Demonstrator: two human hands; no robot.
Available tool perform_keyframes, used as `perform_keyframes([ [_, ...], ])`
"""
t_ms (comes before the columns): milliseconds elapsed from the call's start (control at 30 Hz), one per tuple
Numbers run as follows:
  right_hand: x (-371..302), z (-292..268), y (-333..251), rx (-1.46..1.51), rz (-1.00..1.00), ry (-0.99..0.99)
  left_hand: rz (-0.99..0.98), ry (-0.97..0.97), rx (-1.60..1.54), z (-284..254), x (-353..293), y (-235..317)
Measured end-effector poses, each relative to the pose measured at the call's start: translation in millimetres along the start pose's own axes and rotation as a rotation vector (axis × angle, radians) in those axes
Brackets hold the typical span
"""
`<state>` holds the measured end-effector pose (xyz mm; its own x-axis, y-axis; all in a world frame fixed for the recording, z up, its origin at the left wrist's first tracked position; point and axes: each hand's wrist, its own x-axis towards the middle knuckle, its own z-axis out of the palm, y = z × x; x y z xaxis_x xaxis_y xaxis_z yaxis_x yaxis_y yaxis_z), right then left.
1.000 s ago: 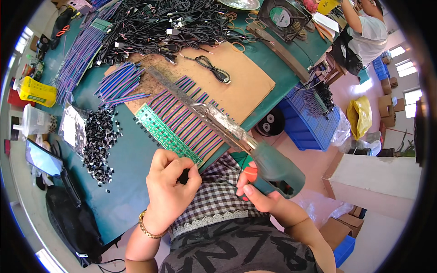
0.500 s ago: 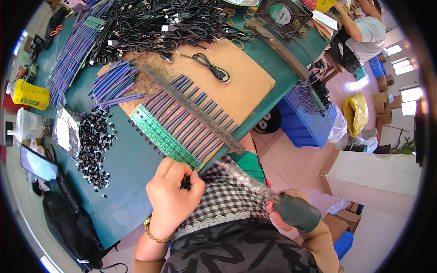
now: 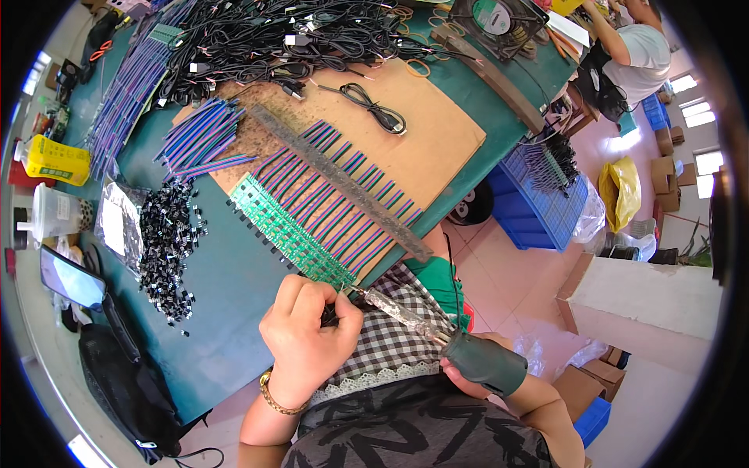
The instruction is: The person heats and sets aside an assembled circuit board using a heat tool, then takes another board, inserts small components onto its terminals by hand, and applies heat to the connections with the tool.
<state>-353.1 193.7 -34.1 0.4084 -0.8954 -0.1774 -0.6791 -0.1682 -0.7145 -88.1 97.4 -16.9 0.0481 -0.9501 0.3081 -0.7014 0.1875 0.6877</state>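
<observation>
My right hand (image 3: 463, 377) grips a soldering iron (image 3: 398, 316) by its thick dark green handle. The iron's tip meets the near end of a row of green circuit boards (image 3: 292, 228), close to my left fingertips. My left hand (image 3: 308, 324) is closed in a pinch just below that end; something thin shows at its fingertips and something dark in the palm, neither clear. Striped multicolour wires (image 3: 331, 204) run from the boards, with a worn dark bar (image 3: 339, 181) lying across them. Small black connectors line the boards' left edge.
A brown board (image 3: 445, 144) lies under the wires on the green table (image 3: 226, 343). Around it are a heap of black cables (image 3: 257, 47), a wire bundle (image 3: 203, 132), a pile of black connectors (image 3: 166, 249) and a fan (image 3: 495, 27). A blue crate (image 3: 538, 203) stands right; another person sits beyond.
My right hand has brought the soldering iron left and up, its tip now at the boards' near end. The left hand stays pinched beside it. The whole view has shifted slightly.
</observation>
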Motion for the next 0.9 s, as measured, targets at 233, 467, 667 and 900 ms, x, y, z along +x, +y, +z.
perform_keyframes([
  [233,-5,14,5,0.016,-0.028,0.143,-0.005,0.005,0.024,0,0,2],
  [467,-8,20,9,0.124,0.064,0.102,-0.007,0.013,0.045,1,-2,2],
  [667,-2,6,-3,0.123,0.046,0.076,0.001,0.011,0.045,1,-1,2],
  [900,8,-10,-13,0.219,0.105,0.012,-0.023,-0.019,0.015,-1,1,3],
])
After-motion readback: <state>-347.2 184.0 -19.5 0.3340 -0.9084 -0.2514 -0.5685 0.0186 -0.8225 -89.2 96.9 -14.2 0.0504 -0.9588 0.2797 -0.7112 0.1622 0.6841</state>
